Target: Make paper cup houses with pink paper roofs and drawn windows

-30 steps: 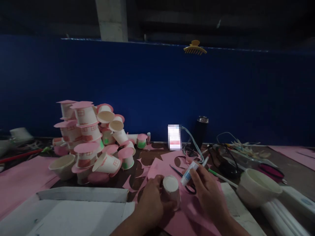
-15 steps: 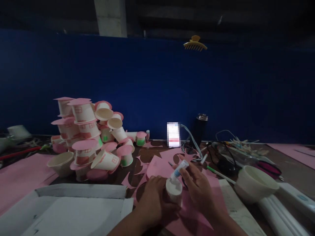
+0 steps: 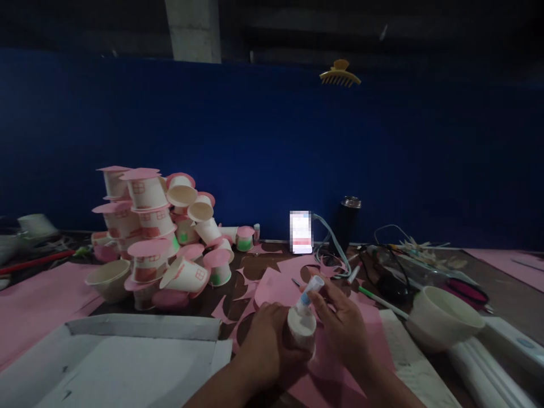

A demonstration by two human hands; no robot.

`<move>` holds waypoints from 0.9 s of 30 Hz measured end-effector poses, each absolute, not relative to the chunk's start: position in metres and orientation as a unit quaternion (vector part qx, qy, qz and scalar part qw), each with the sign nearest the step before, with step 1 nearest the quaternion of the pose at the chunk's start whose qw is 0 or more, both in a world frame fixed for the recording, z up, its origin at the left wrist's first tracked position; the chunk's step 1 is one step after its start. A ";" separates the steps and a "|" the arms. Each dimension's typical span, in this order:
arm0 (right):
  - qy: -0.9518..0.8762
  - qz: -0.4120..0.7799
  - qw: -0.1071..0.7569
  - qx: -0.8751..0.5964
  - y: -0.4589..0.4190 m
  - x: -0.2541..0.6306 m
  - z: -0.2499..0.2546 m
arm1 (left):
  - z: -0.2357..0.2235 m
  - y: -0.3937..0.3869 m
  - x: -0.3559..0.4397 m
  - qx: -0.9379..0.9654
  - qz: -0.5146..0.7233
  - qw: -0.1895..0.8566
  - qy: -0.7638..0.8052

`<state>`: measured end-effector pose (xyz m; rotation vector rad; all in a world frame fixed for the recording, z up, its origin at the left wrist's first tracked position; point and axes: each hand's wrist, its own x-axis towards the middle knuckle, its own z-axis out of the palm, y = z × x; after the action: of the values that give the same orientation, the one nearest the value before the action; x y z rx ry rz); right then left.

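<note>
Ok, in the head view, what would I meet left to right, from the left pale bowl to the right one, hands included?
Left pale bowl, tipped window-marked cup, pink-topped green-marked cup, left hand, held cup, right hand, green-tipped white stick, right pale bowl.

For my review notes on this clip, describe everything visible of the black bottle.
The black bottle stands upright against the blue wall, a shiny, metallic-looking rim at its top and no cap visible. Its body is dark and plain. A pale cable passes in front of its lower part; whether they touch is unclear.
</note>
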<state>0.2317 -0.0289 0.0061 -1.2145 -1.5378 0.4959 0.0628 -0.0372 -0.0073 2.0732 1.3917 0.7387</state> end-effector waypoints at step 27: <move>-0.737 0.149 0.481 -0.451 -0.039 0.228 -0.001 | -0.004 -0.034 0.065 0.783 0.240 0.225 0.528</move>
<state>0.2285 -0.0387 -0.0011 -1.0993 -1.7978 0.3628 0.0651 -0.0341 -0.0039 2.1613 1.4554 0.6622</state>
